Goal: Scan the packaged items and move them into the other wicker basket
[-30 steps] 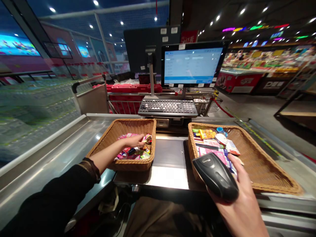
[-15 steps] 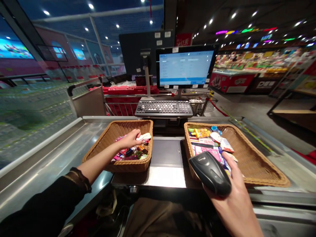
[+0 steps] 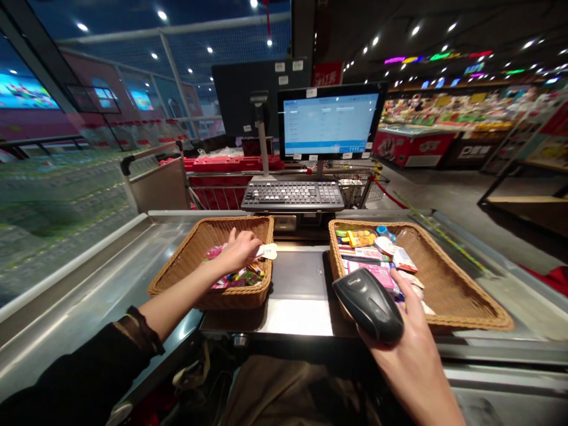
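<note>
My left hand (image 3: 240,249) is over the left wicker basket (image 3: 173,273), its fingers closed on a small pale packet (image 3: 268,251) that sticks out over the basket's right rim. Below the hand lie several small, brightly wrapped items (image 3: 248,276). In my right hand (image 3: 410,337) is a black barcode scanner (image 3: 370,305), its head tilted up and to the left. It hovers in front of the right wicker basket (image 3: 461,284). That basket holds a pink box (image 3: 377,275), a yellow packet (image 3: 360,238), a blue-capped container (image 3: 385,232) and other small goods.
Between the baskets is a grey counter plate (image 3: 298,276). Behind it stand a black keyboard (image 3: 293,194) and a lit monitor (image 3: 328,122). A metal counter (image 3: 110,260) runs left, with a shopping cart (image 3: 217,195) beyond. Stacked bottles (image 3: 62,201) stand at far left.
My left hand has moved slightly right, carrying the pale packet from inside the left basket to its right rim. My right hand and the scanner have shifted a little left in view.
</note>
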The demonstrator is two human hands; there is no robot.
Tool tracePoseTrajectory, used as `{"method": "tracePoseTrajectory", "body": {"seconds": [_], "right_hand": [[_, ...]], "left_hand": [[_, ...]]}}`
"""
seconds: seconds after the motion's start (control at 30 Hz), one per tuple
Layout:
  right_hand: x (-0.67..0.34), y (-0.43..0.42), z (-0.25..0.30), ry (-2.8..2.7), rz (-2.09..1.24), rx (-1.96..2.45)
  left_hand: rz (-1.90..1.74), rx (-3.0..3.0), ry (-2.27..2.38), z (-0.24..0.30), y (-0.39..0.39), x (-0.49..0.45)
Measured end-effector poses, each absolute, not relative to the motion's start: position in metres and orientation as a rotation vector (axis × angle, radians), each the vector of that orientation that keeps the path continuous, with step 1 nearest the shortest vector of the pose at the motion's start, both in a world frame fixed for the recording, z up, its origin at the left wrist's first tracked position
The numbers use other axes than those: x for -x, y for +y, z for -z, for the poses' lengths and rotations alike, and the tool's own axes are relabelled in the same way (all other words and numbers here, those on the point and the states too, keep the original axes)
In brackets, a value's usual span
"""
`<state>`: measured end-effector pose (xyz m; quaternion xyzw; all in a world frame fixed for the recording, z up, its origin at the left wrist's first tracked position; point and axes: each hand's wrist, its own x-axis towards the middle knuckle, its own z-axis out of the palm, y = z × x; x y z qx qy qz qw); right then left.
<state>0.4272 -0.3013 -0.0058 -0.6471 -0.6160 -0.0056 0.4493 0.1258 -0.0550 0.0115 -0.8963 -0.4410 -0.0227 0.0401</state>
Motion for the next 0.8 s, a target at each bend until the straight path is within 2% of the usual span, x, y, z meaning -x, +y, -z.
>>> {"method": "tracePoseTrajectory", "body": {"seconds": [0.3, 0.8], "right_hand": [[-0.409, -0.271, -0.005, -1.677, 0.088, 1.613], [-0.391, -0.263, 0.004, -1.663, -0.008, 1.755]], "left_hand": [[0.412, 2.538, -1.135, -0.027, -0.079, -0.170], [0.369, 2.641, -1.041, -0.038, -0.087, -0.206]]}}
